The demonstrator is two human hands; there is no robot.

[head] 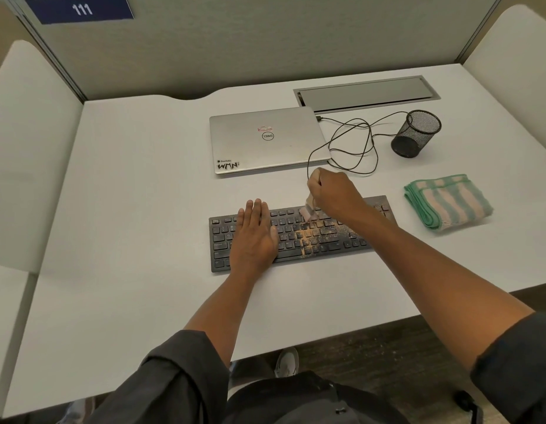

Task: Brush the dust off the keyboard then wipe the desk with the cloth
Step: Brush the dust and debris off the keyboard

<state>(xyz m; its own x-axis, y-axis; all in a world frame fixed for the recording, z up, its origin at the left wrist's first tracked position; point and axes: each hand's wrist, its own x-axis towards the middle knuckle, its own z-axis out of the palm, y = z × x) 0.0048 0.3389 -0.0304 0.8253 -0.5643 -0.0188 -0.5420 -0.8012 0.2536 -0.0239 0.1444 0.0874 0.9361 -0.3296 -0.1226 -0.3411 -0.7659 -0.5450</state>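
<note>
Two hands work the black keyboard (296, 237) mid-bench: the left hand (253, 237) lies flat, steadying it, while the right hand (333, 191) grips a small brush (307, 209). Short strokes should sweep the tan dust (308, 240) off one edge; the striped cloth (447, 201) waits just beside.

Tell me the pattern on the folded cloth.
Green and pale pink stripes on the cloth, seen from the head view.

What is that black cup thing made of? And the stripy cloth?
The black cup looks like metal wire mesh with a dull finish: you can see through its tiny holes. The stripy cloth looks like soft, fluffy towel fabric, maybe cotton or microfibre: it lies folded in thick, floppy layers with stitched edges.
</note>
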